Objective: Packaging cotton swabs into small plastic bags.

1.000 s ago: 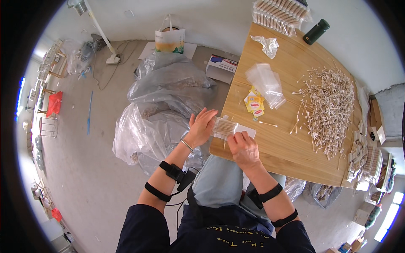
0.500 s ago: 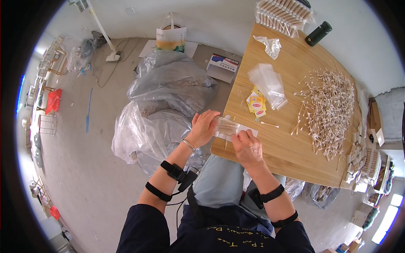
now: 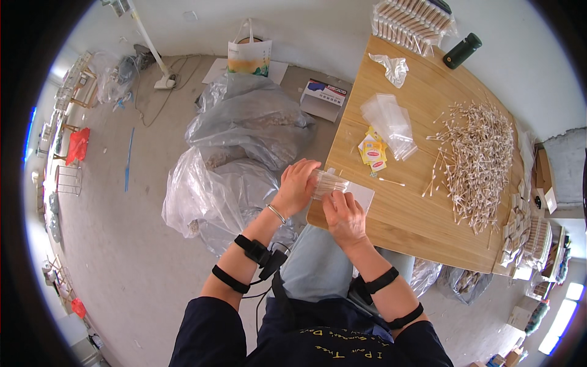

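Observation:
At the table's near left corner lies a small transparent bag of cotton swabs (image 3: pixel 330 182). My left hand (image 3: pixel 296 188) is closed round its left end. With bent fingers pressed together, my right hand (image 3: pixel 345 219) grips the bag's near right side; its fingertips are partly hidden. A flat white card (image 3: pixel 362 196) shows beside the right fingers. Beyond the hands are a single loose cotton swab (image 3: pixel 391 181), yellow and white labels (image 3: pixel 373 151) and a fanned stack of empty transparent bags (image 3: pixel 388 124).
A large heap of loose cotton swabs (image 3: pixel 480 162) covers the right of the wooden table (image 3: pixel 422 226). Packed swabs (image 3: pixel 411 24), a dark green bottle (image 3: pixel 462 50) and crumpled plastic (image 3: pixel 391 68) lie at the far end. Big plastic sacks (image 3: pixel 244 128) stand on the floor at left.
My right hand has moved left and slightly nearer along the bag, uncovering more of the white card. My left hand has stayed almost in place.

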### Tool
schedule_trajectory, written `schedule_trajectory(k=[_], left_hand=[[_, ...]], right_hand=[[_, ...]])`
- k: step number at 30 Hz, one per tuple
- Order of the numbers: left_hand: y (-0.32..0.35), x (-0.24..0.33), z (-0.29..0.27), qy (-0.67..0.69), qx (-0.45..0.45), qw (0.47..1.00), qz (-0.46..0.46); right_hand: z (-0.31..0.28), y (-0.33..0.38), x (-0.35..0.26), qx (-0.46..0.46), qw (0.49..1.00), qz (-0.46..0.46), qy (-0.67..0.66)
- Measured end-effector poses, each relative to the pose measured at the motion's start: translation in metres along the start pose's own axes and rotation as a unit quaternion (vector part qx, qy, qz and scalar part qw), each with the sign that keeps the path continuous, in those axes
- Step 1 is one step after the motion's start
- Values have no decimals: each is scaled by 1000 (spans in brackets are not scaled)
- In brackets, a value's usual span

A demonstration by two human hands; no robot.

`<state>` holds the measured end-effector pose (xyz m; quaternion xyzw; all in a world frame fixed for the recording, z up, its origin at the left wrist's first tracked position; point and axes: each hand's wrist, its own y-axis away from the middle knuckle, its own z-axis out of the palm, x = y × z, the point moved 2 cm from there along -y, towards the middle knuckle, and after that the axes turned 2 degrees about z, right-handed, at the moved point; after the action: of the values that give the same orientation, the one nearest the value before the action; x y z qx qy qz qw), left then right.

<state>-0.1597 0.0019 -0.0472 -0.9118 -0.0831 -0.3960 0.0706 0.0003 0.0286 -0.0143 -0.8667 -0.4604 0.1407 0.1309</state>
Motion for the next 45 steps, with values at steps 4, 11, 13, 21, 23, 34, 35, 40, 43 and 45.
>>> schedule_trajectory(k=[4, 11, 13, 21, 23, 34, 35, 40, 43, 45], left_hand=[[7, 3, 5, -10, 47, 999, 16], [6, 3, 5, -36, 92, 995, 26], [9, -13, 7, -14, 120, 992, 24], [12, -17, 16, 452, 86, 878, -128], [14, -12, 13, 442, 78, 886, -119], [17, -26, 6, 403, 56, 911, -71], [18, -35, 8, 431, 73, 894, -98], [16, -19, 10, 402, 21, 910, -102], [14, -17, 8, 442, 16, 894, -67], [16, -19, 5, 514, -15, 854, -79]], right_hand=[[-10, 5, 5, 16, 997, 75, -24], [5, 5, 1, -203, 969, 107, -94], [3, 7, -3, -206, 968, 110, -94], [8, -2, 13, 11, 925, 185, -332], [12, -7, 14, 81, 879, 229, -410], [36, -18, -3, 150, 773, 269, -554], [38, -18, -4, 149, 773, 267, -556], [36, -27, -10, 138, 761, 260, -578], [40, -32, -17, 135, 759, 254, -584], [41, -31, -18, 151, 745, 256, -597]])
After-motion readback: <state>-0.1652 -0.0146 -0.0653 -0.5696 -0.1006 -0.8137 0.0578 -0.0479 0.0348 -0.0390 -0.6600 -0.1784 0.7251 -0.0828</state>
